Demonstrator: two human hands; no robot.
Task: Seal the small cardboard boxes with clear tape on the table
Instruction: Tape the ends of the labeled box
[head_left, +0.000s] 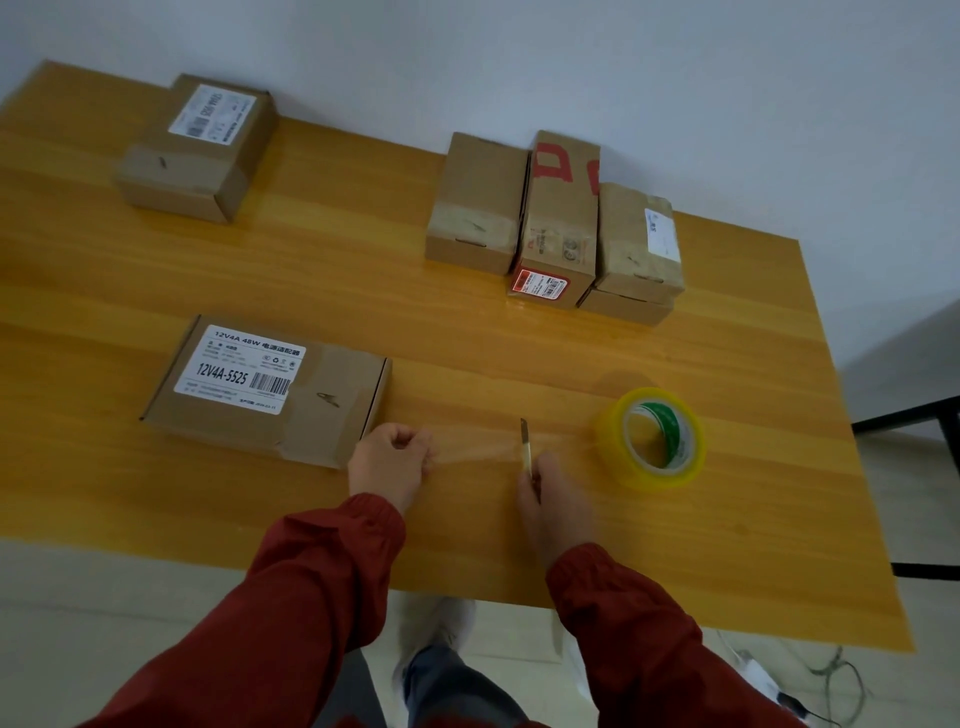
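The nearest small box (265, 384) lies flat on the table (467, 338), at the front left, with a white label on top. Its right end looks taped already, but I cannot be sure from my screen.

The left hand (392, 460) is just beside that box's near corner. Its fingers are curled in and pinched together. A thin shiny strip of tape (478, 452) seems to run from them to the right, so I think they pinch its end. The right hand (553, 499) is wrapped round a small knife (525, 444). The blade points up and away, right at the strip's other end. The tape roll (652, 439) lies just right of the knife, apart from both hands.

Further back a bunch of boxes (561, 218) sit close together, and a lone box (200, 145) sits at the far left.

Here is what worries me. If the left hand lets the strip go loose, it could fold and stick to itself. If the strip drops low, it could stick to the table. The blade is bare, so a slip could nick a finger. And a crooked strip could miss the flap.
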